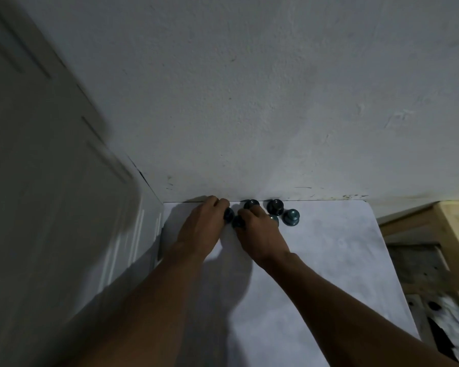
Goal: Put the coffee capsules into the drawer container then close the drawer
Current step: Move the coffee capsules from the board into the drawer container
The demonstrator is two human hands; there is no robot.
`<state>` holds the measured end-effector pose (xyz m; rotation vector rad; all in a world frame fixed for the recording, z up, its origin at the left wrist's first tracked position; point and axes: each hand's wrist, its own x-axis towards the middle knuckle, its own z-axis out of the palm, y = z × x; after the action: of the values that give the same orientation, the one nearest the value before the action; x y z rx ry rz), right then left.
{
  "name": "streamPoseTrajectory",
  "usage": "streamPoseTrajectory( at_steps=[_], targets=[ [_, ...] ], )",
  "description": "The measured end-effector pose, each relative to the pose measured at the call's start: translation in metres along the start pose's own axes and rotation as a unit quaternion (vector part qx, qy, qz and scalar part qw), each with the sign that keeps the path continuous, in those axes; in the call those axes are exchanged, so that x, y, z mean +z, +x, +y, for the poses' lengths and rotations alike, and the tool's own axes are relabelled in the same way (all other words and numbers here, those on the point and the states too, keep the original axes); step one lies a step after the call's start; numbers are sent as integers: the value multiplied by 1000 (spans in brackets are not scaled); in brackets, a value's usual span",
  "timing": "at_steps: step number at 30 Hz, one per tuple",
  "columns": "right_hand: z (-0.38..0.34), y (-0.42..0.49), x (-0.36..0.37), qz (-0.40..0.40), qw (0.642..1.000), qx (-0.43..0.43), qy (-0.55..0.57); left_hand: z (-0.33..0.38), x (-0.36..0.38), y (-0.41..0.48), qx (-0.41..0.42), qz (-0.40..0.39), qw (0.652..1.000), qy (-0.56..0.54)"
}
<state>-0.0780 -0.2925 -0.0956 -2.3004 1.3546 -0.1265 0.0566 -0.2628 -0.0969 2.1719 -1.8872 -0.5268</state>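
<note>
Closed on one coffee capsule each: left grip, right grip, near the wall.
Lift straight up, sparing loose capsules alongside.

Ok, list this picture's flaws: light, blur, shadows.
Head view: dim; the door at left and the clutter at lower right are smeared by motion; the arms throw soft shadows on the white table; the capsules read dark, slightly soft.

Head camera looks forward and down, apparently close, over tabletop and wall.
</note>
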Motion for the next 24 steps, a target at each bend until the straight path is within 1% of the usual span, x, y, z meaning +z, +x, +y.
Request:
streamPoseTrajectory(
  at_steps=[5, 8, 13, 17, 21, 24],
  targets=[
    [-5, -9, -9, -1, 1000, 16, 11, 9, -3, -15, -29, 13, 999, -27],
    [-10, -23, -23, -7, 999, 19, 27, 19, -10, -33, -32, 23, 999, -31],
    [-19, -60, -54, 28, 998, -9, 49, 45, -40, -70, -37, 41, 998, -9],
    [-26, -100, -78, 70, 997, -22, 39, 71, -65, -111, -30, 97, 995, 0],
    [-33, -142, -95, 118, 991, -40, 55, 87, -81, -153, -10, 159, 987, -1],
    [-41, -173, -98, 135, 988, -66, 43, 95, -87, -187, -14, 172, 985, 15]
  ],
)
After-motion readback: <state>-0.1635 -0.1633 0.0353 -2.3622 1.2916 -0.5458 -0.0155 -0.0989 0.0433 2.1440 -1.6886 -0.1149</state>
